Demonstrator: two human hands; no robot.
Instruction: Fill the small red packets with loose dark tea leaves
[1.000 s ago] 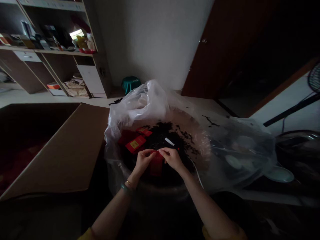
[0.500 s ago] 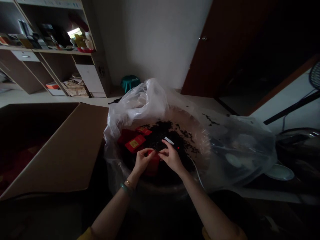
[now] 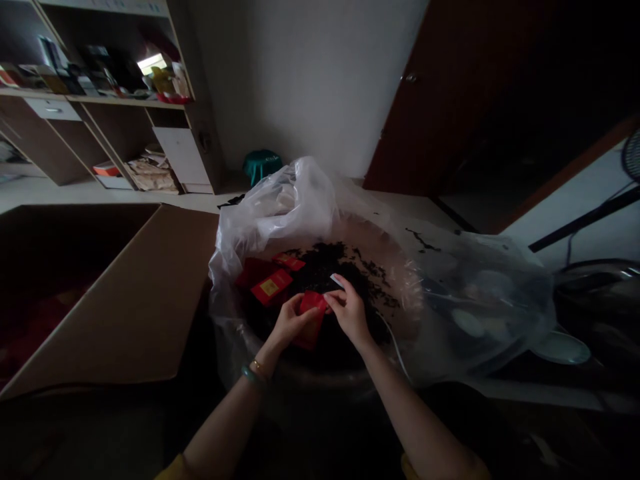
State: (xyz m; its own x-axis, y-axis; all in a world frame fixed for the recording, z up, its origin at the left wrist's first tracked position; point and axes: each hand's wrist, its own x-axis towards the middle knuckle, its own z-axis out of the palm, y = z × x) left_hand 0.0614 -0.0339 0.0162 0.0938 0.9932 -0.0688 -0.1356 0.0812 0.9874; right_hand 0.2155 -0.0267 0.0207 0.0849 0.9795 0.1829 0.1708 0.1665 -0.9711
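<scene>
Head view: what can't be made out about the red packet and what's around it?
Head view:
- red packet: any printing is hidden by the left hand and shadow.
- right hand: too dim to tell whether it grips the packet.
- white strip: too small to identify.
- container under the dark loose leaves: hidden by the clear plastic bag and shadow.
</scene>
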